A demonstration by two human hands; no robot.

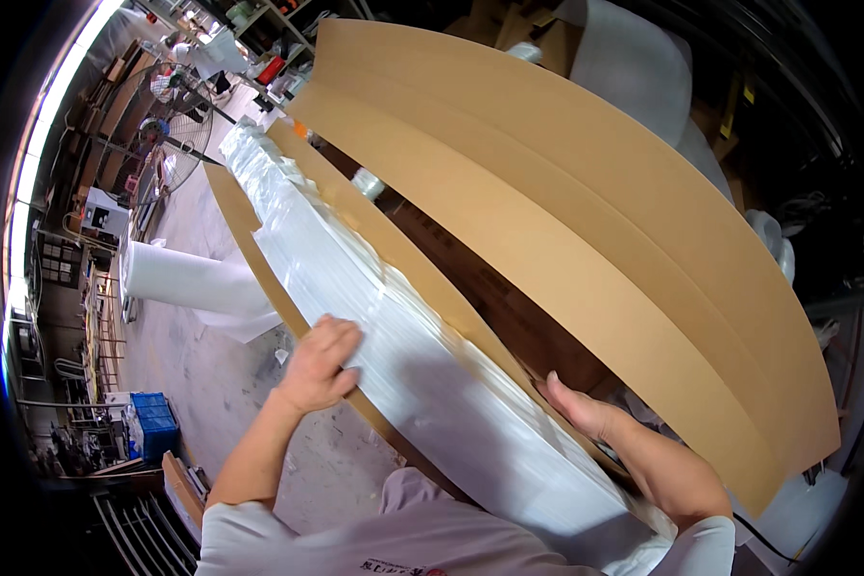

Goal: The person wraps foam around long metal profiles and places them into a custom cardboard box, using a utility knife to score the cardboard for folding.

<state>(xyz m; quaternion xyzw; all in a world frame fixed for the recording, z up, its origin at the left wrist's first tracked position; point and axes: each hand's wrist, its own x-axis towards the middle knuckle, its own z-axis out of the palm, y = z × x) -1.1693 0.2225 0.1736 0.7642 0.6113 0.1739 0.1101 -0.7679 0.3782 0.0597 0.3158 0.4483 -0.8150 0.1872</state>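
A long package wrapped in white foam sheet (355,326) lies diagonally across the view, between two raised edges of a brown cardboard sheet. My left hand (324,365) is closed over the cardboard's left edge (243,223), its fingers curled against the foam wrap. On the other side, my right hand (578,407) rests against the right cardboard flap (432,274) with its visible fingers stretched out; part of that hand is hidden. Bands of clear tape show on the wrap, and its far end is crumpled.
A large folded cardboard sheet (586,230) stands along the right. A roll of white foam (187,274) lies on the floor at left, past a blue crate (152,425). Farther back are a standing fan (158,134), shelving and another person (216,58).
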